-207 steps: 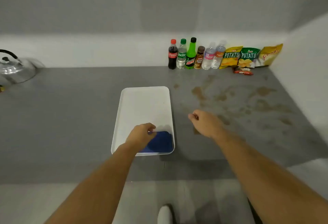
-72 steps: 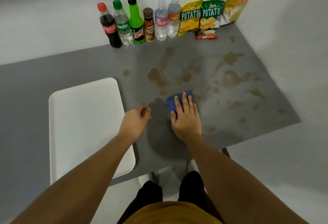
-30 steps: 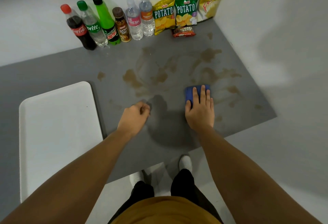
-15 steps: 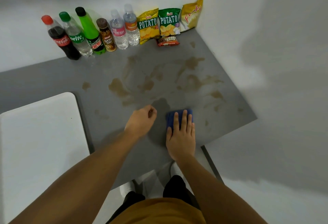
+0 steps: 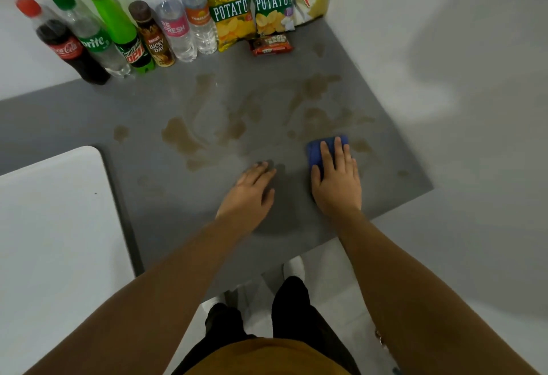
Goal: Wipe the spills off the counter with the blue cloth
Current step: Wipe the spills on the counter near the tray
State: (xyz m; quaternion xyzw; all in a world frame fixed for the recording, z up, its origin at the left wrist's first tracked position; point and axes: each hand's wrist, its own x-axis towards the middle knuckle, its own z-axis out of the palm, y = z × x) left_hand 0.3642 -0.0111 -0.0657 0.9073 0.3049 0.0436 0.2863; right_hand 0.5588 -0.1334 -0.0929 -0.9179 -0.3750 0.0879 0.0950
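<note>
Right hand point(image 5: 336, 184) lies flat, palm down, fingers spread and pressing the blue cloth point(image 5: 318, 149) onto the grey counter point(image 5: 166, 205); not a pinch grip, just open-palm pressure, with the cloth folded small and showing mostly ahead of and to the thumb side of the fingers. Left hand point(image 5: 250, 193) rests just beside it, open, fingers loosely extended on the counter, holding nothing. Brown spills point(image 5: 181, 137) lie ahead of both hands, with more patches ahead of the right hand and a small spot off its outer side near the counter edge. Judged risks: the cloth is small against the stained area, so it probably saturates and smears liquid into streaks instead of lifting it; faint smears already show ahead of the left hand. With only flat-palm pressure the cloth can slide out from under the fingers or bunch on a fast stroke. A long forward stroke could reach the snack pack point(image 5: 271, 44), the chip bags point(image 5: 232, 12) or the bottles point(image 5: 181, 27) standing well ahead by the wall, knocking a bottle over or wetting a bag. An outward stroke may push liquid off the near counter edge. The white tray point(image 5: 56, 226) sits well off the left hand's outer side, likely out of harm. The left hand could drag through wet patches.
</note>
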